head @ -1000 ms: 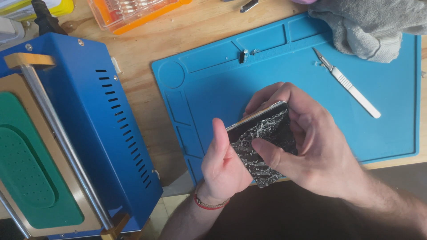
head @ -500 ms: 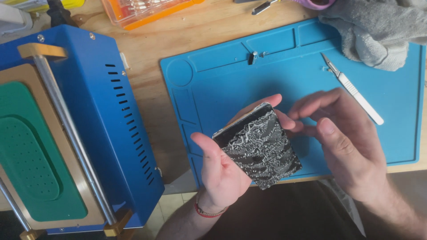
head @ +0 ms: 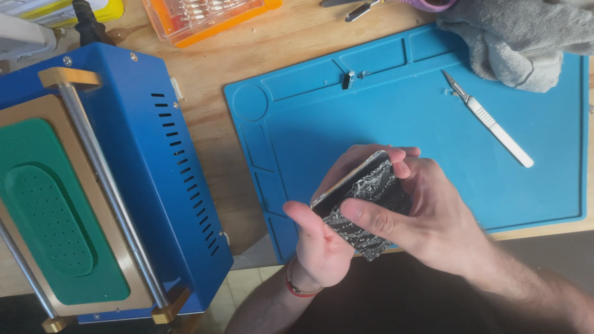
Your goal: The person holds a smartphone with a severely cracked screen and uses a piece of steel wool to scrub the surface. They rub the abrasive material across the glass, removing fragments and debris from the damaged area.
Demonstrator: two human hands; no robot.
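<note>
1. The left hand (head: 318, 244) cradles a flat, dark rectangular panel with a metallic rim, its face covered in a white web of cracks or dried residue (head: 365, 198). The panel is held in the air over the near edge of the blue silicone work mat with moulded compartments (head: 297, 130), tilted with one long edge raised.
2. The left fingers (head: 346, 162) wrap behind the panel while the thumb presses its near-left edge, so that hand is clamped on it.
3. The right hand (head: 433, 222) covers the panel's right side; its thumb lies across the crazed face and its fingers curl over the top corner, closed on the panel too.
4. Handling, as I judge it: the panel looks thin, light and stiff but brittle, and the broken face may shed sharp fragments. The rim and corners seem the safest places to take hold, rather than pressing on the middle.
5. Containers: the mat's shallow recesses are mostly bare; a small dark metal part (head: 348, 80) sits in a top tray. A clear orange-edged plastic case (head: 204, 15) on the wooden tabletop (head: 204, 117) holds rows of slim metal pieces, probably tool bits.
6. Nearby: a white-handled scalpel (head: 492, 124) lies on the mat, a grey cloth (head: 520, 37) overlaps its far corner, and a blue metal machine with a green perforated pad (head: 124, 173) stands to the left.
</note>
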